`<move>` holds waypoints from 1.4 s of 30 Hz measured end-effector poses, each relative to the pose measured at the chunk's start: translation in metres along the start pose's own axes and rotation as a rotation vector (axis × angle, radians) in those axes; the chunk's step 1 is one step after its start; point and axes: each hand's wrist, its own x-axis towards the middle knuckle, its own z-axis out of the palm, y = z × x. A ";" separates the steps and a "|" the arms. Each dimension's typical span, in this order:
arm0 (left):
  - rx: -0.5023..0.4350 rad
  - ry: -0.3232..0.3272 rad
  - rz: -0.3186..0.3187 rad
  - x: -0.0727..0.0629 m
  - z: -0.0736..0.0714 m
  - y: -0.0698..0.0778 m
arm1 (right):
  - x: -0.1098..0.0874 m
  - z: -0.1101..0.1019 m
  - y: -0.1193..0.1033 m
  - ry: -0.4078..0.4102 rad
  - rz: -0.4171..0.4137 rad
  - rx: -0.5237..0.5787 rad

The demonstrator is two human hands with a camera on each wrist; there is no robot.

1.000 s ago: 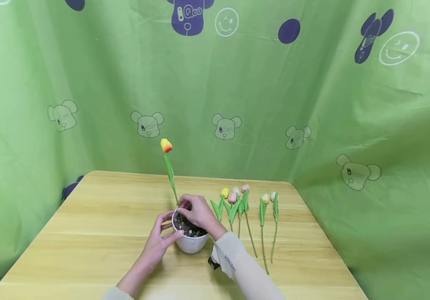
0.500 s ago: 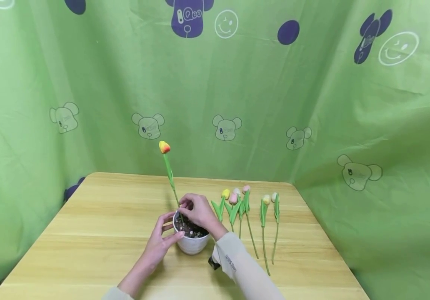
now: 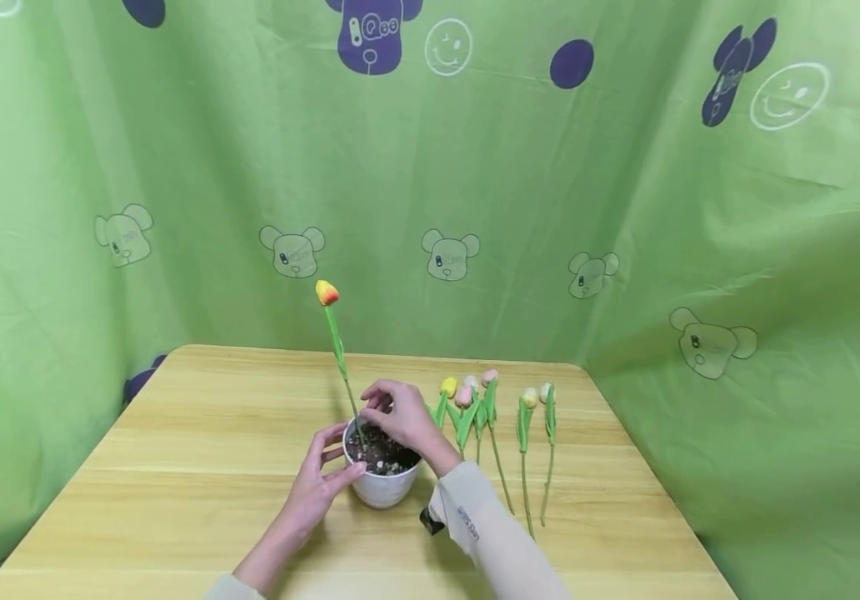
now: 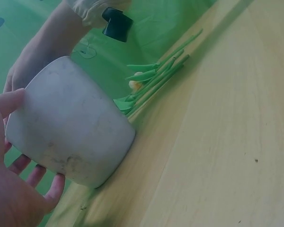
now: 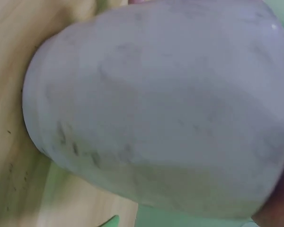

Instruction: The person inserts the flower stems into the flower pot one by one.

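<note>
A white flower pot (image 3: 382,492) filled with dark soil (image 3: 383,454) stands on the table. From its left side my left hand (image 3: 316,485) grips it, thumb at the near rim and fingers round the far side. A tulip (image 3: 327,292) with a yellow-and-red head rises from the soil near the left rim, its stem leaning left. Over the pot, my right hand (image 3: 409,418) has its bent fingers just right of the stem, thumb tip close beside it. The pot's wall (image 5: 151,109) fills most of the right wrist view and hides nearly all of that hand.
Several tulips lie on the table right of the pot, among them a yellow tulip (image 3: 448,387), a pink tulip (image 3: 463,396) and a cream tulip (image 3: 530,398). The wooden table (image 3: 175,467) is surrounded by a green patterned curtain (image 3: 385,167).
My right hand has shifted slightly up and right, away from the tulip stem, which stays standing in the soil. My left hand keeps its grip on the pot.
</note>
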 end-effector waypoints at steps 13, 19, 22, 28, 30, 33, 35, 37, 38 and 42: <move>0.004 0.000 -0.005 -0.002 0.000 0.001 | -0.030 -0.081 0.024 0.157 0.159 0.199; 0.004 0.002 -0.008 -0.002 0.001 0.001 | -0.070 -0.128 0.078 0.259 0.345 0.221; 0.001 0.003 -0.010 -0.002 0.002 0.001 | -0.093 -0.145 0.108 0.310 0.457 0.233; -0.003 0.006 -0.005 -0.001 0.002 0.000 | -0.134 -0.163 0.154 0.360 0.633 0.188; -0.001 0.006 -0.002 -0.001 0.002 0.000 | -0.143 -0.165 0.163 0.369 0.673 0.183; -0.001 0.007 0.002 0.000 0.001 0.000 | -0.153 -0.165 0.172 0.370 0.713 0.182; -0.001 0.006 0.002 -0.001 0.001 0.001 | -0.157 -0.164 0.177 0.356 0.736 0.163; -0.001 0.004 0.003 -0.001 0.002 0.001 | -0.161 -0.162 0.180 0.344 0.758 0.145; -0.001 0.003 0.003 -0.001 0.002 0.001 | -0.162 -0.161 0.182 0.338 0.765 0.137; 0.008 0.005 -0.002 -0.002 0.002 0.000 | -0.165 -0.153 0.186 0.331 0.806 0.150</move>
